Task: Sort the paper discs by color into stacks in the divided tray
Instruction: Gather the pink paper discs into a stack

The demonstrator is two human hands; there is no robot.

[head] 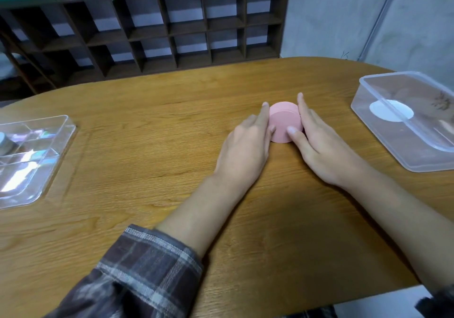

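While both palms press in from either side, the pink stack of discs [285,122] sits mid-table, tilted and slightly sheared. Left hand [248,145] and right hand [317,143]: fingers extended and close together, flat against the stack's edges, thumbs on its near face. Divided tray [49,150] lies well apart at the left; clear container [417,150] with one white disc [391,110] at the right. Advice: squeeze evenly, tap edges flush, then lift low so no disc slides out.

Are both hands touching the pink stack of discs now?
Touching. The head view shows the left hand and right hand pressed against opposite sides of the pink stack, with no gap.
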